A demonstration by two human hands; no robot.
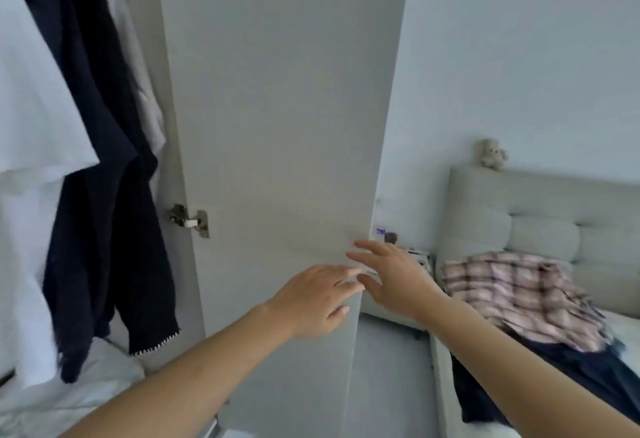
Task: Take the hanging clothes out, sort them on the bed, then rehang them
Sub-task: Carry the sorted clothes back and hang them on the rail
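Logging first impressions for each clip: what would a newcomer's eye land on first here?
Two bare hands, the left hand and the right hand, reach with spread fingers to the edge of the open white wardrobe door at centre. On the left a dark navy garment hangs among white clothes; on the right a plaid shirt lies on the bed.

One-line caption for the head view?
Both hands, left hand and right hand, open at the wardrobe door edge; plaid shirt on bed.

Soft, even, cool daylight fills the room, with no hard shadows or glare. The whole picture is slightly blurred, and wide-angle distortion bends the edges.
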